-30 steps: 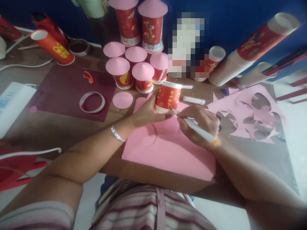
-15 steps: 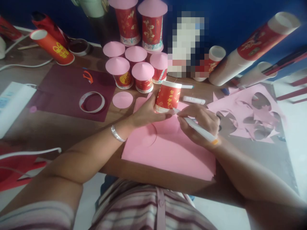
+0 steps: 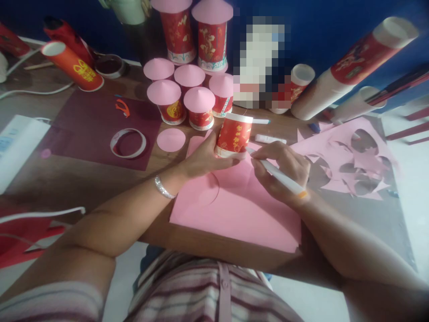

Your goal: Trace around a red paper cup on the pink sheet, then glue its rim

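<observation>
My left hand (image 3: pixel 209 156) is wrapped round the lower part of a short red paper tube (image 3: pixel 233 134) with gold print and white bands at top and bottom. In my right hand (image 3: pixel 283 172) is a white marker (image 3: pixel 283 179) with an orange end, its tip close to the tube's lower right side. Whether the tip touches cannot be made out. Beneath both hands lie pink paper sheets (image 3: pixel 234 219), with a circle outline at the left. Behind the tube rest a marker cap (image 3: pixel 271 139) and part of another pen (image 3: pixel 261 121).
Several red tubes with pink cone tops (image 3: pixel 199 99) stand at the back, beside a pink paper disc (image 3: pixel 171 140). A cardboard ring (image 3: pixel 128 143) and orange-handled scissors (image 3: pixel 123 108) lie on a maroon sheet (image 3: pixel 83 129). Cut pink scraps (image 3: pixel 348 161) and tall tubes (image 3: pixel 321 94) are at right.
My right hand and the marker have shifted slightly right, away from the tube's lower edge. The tube has turned a little in my left hand.
</observation>
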`<state>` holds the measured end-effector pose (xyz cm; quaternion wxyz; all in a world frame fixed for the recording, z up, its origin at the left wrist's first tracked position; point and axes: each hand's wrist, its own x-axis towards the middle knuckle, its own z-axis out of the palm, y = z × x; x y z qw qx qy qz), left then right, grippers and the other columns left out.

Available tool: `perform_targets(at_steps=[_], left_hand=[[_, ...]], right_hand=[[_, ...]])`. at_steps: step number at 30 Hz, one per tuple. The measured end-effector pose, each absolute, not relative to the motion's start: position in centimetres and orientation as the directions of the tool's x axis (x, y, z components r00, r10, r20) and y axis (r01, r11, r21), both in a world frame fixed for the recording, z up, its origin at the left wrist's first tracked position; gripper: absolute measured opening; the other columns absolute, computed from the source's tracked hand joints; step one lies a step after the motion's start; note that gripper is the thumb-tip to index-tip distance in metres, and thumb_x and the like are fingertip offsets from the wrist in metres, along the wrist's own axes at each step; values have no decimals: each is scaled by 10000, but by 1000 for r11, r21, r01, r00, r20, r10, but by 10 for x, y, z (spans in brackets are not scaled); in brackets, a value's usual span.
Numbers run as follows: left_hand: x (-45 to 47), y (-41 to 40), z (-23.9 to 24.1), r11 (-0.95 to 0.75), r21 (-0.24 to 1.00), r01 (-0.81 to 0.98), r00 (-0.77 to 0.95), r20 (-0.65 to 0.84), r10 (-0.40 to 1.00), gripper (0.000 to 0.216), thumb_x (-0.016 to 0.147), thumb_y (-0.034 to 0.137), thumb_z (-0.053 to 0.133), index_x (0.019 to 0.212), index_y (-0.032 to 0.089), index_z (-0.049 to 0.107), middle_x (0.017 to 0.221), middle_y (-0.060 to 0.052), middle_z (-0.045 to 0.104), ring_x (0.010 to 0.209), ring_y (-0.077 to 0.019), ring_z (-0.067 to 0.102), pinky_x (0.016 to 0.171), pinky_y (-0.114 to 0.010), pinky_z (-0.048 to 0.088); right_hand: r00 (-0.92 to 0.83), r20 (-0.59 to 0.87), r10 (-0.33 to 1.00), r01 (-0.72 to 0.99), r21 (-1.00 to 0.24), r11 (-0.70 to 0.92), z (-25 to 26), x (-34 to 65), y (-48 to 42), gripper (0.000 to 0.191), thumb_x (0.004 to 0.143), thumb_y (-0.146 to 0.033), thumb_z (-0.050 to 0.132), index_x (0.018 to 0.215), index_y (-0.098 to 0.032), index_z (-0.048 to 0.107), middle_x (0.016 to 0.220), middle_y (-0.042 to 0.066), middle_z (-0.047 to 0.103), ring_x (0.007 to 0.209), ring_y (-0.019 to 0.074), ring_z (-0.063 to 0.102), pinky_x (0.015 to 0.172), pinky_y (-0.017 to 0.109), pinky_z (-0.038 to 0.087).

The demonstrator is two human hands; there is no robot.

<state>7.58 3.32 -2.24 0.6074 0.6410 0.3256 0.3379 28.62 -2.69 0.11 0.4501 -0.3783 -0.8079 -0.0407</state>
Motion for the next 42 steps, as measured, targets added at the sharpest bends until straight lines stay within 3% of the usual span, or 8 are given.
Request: perform_targets(at_steps=[5,26,42], left_hand=[[76,33,-20,-39,999,26,535,19,845,817,737,566,910,1373,203,547,1377,-141,712,1298,-331,687,1090,-476,594],[74,34,-24,-24,999,35,531,2,847,907,733,568,909,1450,208,487,1431,-155,670,1327,-344,669,1097,-484,591],[73,33,-24,-47,998,40,531,18,847,784,810,488,884,1440,207,511,1392,-138,706,1291,-307,704,1086,-458,613]], right_hand=[[-320,751,578,670,-252,699,2,284,-28,93,959,-150,670,955,-243,671,797,1,776,652,161,729,576,286,583],[-342,751,565,606,-284,743,1,283,-30,151,932,-105,699,995,-230,643,806,-3,749,679,151,723,622,276,595],[-316,748,584,684,-246,686,2,282,-31,178,914,-70,658,937,-243,624,757,-31,738,620,129,684,578,263,534]])
